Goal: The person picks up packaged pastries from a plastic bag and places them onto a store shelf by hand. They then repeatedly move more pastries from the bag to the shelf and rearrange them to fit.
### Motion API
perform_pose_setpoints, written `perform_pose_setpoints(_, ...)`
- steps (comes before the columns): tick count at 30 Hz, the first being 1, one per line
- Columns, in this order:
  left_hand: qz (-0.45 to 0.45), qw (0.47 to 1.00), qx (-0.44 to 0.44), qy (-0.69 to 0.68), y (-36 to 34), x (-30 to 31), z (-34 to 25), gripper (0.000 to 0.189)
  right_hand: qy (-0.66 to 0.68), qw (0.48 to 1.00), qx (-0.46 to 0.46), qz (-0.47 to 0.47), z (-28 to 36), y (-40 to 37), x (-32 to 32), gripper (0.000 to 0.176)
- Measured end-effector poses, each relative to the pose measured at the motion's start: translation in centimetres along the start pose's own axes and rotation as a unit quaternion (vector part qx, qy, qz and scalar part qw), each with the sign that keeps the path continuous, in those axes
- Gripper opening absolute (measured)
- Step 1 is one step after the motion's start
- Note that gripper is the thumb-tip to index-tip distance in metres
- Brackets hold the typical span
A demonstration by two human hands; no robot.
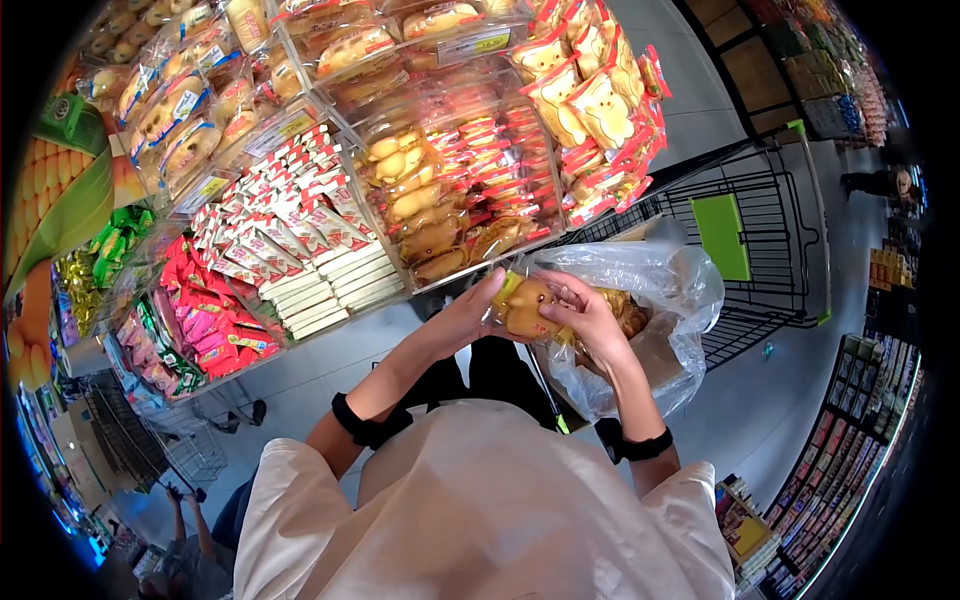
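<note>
Between my two hands is a plastic-wrapped bun [528, 308], brown and shaped like an animal face. My left hand [478, 308] grips its left side, while the fingers and thumb of my right hand [590, 318] are closed on its right side. Just right of it, a large clear plastic bag [690, 290] gapes open in a cardboard box, with more wrapped buns [630, 315] inside. Similar brown wrapped buns [432, 238] fill a clear display bin in front of me.
A shopping cart [775, 230] with a green panel stands at the right. Ahead are bins of white-and-red packets [290, 215], red-wrapped snacks [205, 315] and yellow bear-shaped packs [600, 105]. Another person [185, 560] is at the lower left, and shelves [835, 450] line the right.
</note>
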State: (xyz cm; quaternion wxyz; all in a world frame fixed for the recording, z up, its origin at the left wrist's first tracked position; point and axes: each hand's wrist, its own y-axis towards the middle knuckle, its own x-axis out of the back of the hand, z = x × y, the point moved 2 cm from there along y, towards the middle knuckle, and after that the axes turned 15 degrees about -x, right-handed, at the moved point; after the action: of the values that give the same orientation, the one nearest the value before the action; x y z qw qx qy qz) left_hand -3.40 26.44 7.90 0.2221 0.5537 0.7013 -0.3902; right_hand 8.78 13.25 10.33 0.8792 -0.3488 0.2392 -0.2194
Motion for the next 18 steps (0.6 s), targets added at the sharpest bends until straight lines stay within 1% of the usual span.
perform_pose_setpoints(2,0.025,0.999,0.021,-0.024,0.2,-0.3,0.1,0.056,0.004,1.0,-0.012,0.005,0.2,-0.5,0.0,0.043)
perform_pose_setpoints(3,-0.019,0.999,-0.008,0.033,0.3,-0.3,-0.6,0.053,0.006,1.0,-0.016,0.008,0.5,-0.7,0.1,0.044)
perform_pose_setpoints(4,-0.064,0.993,-0.039,0.09,0.2,-0.5,-1.6,0.051,-0.005,1.0,0.012,0.007,1.3,-0.8,0.0,0.044)
perform_pose_setpoints(5,-0.109,0.981,-0.07,0.146,0.1,-0.2,-2.5,0.049,-0.028,0.997,0.071,0.003,2.2,-0.8,0.0,0.045)
perform_pose_setpoints(6,-0.095,0.928,-0.185,0.309,1.2,3.4,-1.9,0.04,-0.017,0.993,0.112,-0.019,3.9,-0.9,-0.5,0.046)
perform_pose_setpoints(7,-0.127,0.833,-0.248,0.478,0.9,2.0,-5.0,0.03,-0.006,0.987,0.153,-0.04,5.8,-1.0,-1.4,0.046)
perform_pose_setpoints(8,-0.118,0.735,-0.305,0.594,1.5,2.4,-6.1,0.031,-0.024,0.978,0.199,-0.063,7.5,-0.7,-2.2,0.047)
perform_pose_setpoints(9,-0.105,0.616,-0.355,0.695,2.0,2.7,-6.8,0.033,-0.043,0.965,0.245,-0.084,8.9,0.0,-2.8,0.047)
perform_pose_setpoints(11,-0.043,0.501,-0.35,0.791,3.6,4.0,-5.5,0.035,-0.131,0.929,0.313,-0.15,10.8,2.2,-4.2,0.049)
perform_pose_setpoints(12,-0.011,0.439,-0.342,0.831,4.2,4.6,-4.6,0.036,-0.212,0.902,0.33,-0.183,11.2,3.7,-4.6,0.051)
perform_pose_setpoints(13,0.034,0.413,-0.331,0.848,4.6,4.8,-4.1,0.042,-0.291,0.867,0.343,-0.214,11.3,5.4,-4.8,0.053)
perform_pose_setpoints(15,0.083,0.413,-0.278,0.863,5.0,5.3,-3.4,0.042,-0.394,0.806,0.369,-0.242,10.2,8.9,-4.3,0.052)
perform_pose_setpoints(16,0.076,0.415,-0.301,0.855,4.7,5.3,-3.6,0.039,-0.405,0.809,0.354,-0.238,9.5,10.2,-3.8,0.05)
perform_pose_setpoints(18,0.082,0.422,-0.307,0.849,4.2,5.3,-3.9,0.036,-0.418,0.817,0.326,-0.226,8.6,11.1,-2.7,0.05)
